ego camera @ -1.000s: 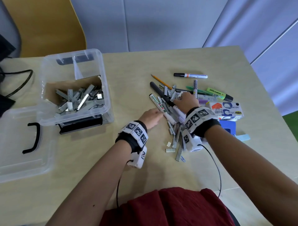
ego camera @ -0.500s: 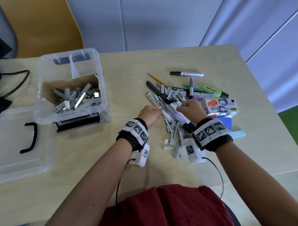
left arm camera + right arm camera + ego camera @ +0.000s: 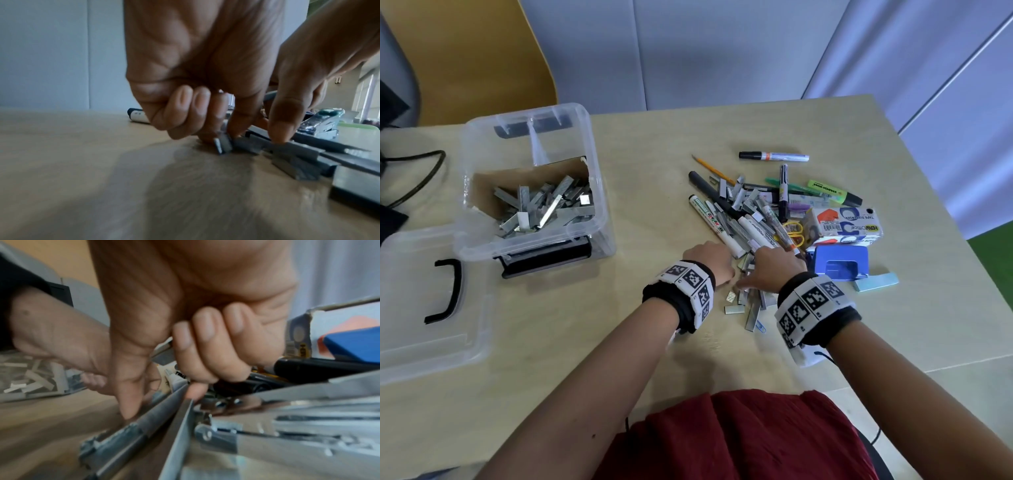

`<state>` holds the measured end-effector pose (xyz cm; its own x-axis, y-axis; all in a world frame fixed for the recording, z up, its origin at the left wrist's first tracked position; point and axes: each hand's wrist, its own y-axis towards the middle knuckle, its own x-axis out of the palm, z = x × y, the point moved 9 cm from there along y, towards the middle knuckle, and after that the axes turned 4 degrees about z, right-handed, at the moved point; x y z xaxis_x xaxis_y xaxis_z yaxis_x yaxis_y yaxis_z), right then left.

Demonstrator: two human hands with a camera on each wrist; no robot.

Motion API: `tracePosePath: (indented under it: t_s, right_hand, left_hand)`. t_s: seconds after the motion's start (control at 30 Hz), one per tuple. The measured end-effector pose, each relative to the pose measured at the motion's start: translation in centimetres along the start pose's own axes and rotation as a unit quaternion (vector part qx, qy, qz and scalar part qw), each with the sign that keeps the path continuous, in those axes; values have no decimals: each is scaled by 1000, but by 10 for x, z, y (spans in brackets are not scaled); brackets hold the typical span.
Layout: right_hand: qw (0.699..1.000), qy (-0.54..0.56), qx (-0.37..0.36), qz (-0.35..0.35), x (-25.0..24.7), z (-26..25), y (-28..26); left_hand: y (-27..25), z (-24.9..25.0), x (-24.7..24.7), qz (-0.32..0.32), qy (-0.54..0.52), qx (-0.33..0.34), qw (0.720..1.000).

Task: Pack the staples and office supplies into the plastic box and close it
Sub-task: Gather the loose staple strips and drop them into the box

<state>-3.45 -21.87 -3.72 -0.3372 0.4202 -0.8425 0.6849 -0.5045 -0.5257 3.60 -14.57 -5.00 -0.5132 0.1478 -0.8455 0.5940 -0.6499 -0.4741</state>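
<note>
- Loose staple strips point(image 3: 751, 301) lie heaped on the desk point(image 3: 654, 178) between both hands, well right of the plastic box point(image 3: 534, 192).
- Left hand point(image 3: 710, 262): curled fingers point(image 3: 218, 129) pinch a short strip point(image 3: 223, 145).
- Right hand point(image 3: 777, 269): fingers point(image 3: 193, 353) curled round strips.
- Lid point(image 3: 424, 298) lies beside the box.

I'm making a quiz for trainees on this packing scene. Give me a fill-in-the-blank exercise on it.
1. The plastic box already holds a heap of ____.
2. The box's lid lies on the table, so the box is ____.
3. The hole punch beside the right hand is ____ in colour.
4. The left hand works at the loose staples on the ____.

Missing words: staples; open; blue; table
</note>
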Motion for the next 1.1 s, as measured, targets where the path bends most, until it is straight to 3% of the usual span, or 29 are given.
tracePosePath:
  t_s: [0.07, 0.17, 0.27, 0.43, 0.6, 0.67, 0.77, 0.83, 0.87, 0.97, 1.0, 1.03, 1.1]
  right_hand:
    - [999, -23, -16, 20, 0, -7, -2]
    - [996, -60, -38, 48, 1, -17, -5]
    - [997, -48, -35, 52, 1, -18, -6]
    - [993, -94, -34, 60, 0, -21, -7]
    - [986, -135, -62, 72, 4, -33, -12]
    - [995, -72, -47, 54, 7, -25, -6]
    - [991, 129, -22, 12, 10, -10, 4]
    - [944, 329, -16, -10, 5, -8, 5]
    - [895, 444, -10, -32, 4, -8, 5]
    - [680, 720, -30, -133, -2, -26, -3]
    - [630, 760, -44, -152, -7, -34, -5]
    - [604, 778, -56, -160, -12, -41, -6]
    - [600, 778, -75, -171, -22, -58, -6]
  left_hand:
    - [-3, -4, -2, 2, -4, 5, 1000]
    - [1, -24, -1, -9, -112, -25, 993]
    - [6, -45, 5, -38, -308, -61, 949]
    - [-7, -57, 6, -63, -590, -105, 798]
    - [-15, -44, 7, -116, -780, -60, 612]
    - [-17, -40, 1, -116, -828, -29, 547]
    - [-20, -36, -11, -123, -864, 31, 487]
    - [-24, -30, -19, -147, -875, 71, 456]
    - [-26, -28, -23, -158, -877, 83, 446]
    - [-31, -24, -42, -161, -883, 115, 426]
    - [-33, -24, -51, -159, -885, 126, 420]
    - [-37, -24, -61, -157, -887, 136, 413]
    - [-42, -32, -79, -147, -897, 149, 390]
